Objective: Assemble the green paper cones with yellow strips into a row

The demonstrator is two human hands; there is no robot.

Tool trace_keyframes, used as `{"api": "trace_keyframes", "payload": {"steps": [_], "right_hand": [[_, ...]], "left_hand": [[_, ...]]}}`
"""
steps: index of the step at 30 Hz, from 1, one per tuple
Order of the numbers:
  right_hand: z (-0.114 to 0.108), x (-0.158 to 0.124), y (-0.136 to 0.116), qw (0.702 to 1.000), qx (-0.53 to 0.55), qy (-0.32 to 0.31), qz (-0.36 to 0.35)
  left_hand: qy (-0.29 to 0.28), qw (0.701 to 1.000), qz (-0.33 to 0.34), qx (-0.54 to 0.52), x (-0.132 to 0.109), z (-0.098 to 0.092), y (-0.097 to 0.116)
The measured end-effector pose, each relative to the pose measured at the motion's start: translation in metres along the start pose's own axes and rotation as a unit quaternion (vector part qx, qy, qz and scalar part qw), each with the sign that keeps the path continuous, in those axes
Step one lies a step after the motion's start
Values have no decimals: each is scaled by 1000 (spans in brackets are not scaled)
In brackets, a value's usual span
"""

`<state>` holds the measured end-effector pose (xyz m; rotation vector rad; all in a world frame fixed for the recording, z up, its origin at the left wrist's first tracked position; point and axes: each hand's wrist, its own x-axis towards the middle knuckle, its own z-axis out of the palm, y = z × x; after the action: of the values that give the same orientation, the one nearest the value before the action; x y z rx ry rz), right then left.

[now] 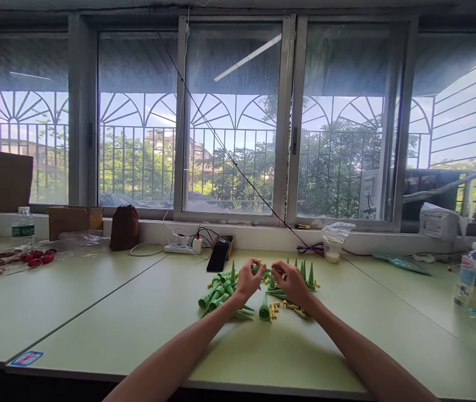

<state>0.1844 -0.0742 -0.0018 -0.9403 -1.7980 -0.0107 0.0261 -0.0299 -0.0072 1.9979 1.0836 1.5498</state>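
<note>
My left hand (248,281) and my right hand (291,282) are held close together over a light green table (137,329), fingers pinched. Between them they grip a green cone-shaped spike (268,272), held roughly level. Just left of my left hand lies a pile of green spikes (216,293) on their sides. Several green spikes stand upright (307,272) behind my right hand. One spike (264,310) lies in front of my hands. Small yellow pieces (290,306) are scattered under my right wrist.
A black phone (218,257) leans near a white power strip (182,245) with cables. On the windowsill side are a brown pouch (124,227), a cardboard box (74,219) and a plastic bag with a cup (333,243). Water bottles stand far left (23,225) and far right (473,280). Red items (37,257) lie left.
</note>
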Motion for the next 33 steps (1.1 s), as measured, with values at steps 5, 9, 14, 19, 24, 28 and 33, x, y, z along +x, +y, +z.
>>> {"api": "trace_keyframes", "payload": {"steps": [5,9,14,19,24,28,33], "right_hand": [[0,0,0,999,16,26,8],[0,-1,-2,999,29,34,13],[0,0,-2,998,36,56,19],[-3,2,4,992,14,124,22],[-12,5,14,978,-19,207,18],[-20,7,19,963,-65,262,13],[-27,10,29,954,-116,276,15]], "left_hand": [[-57,994,-41,-79,0,5,-4],[-96,987,-44,-120,0,8,-7],[-122,987,-40,-101,-1,8,-7],[-93,991,-39,-84,0,7,-3],[-71,995,-20,-62,0,5,-3],[-59,998,-1,-35,-1,5,-1],[-57,998,6,-10,-3,4,2]]}}
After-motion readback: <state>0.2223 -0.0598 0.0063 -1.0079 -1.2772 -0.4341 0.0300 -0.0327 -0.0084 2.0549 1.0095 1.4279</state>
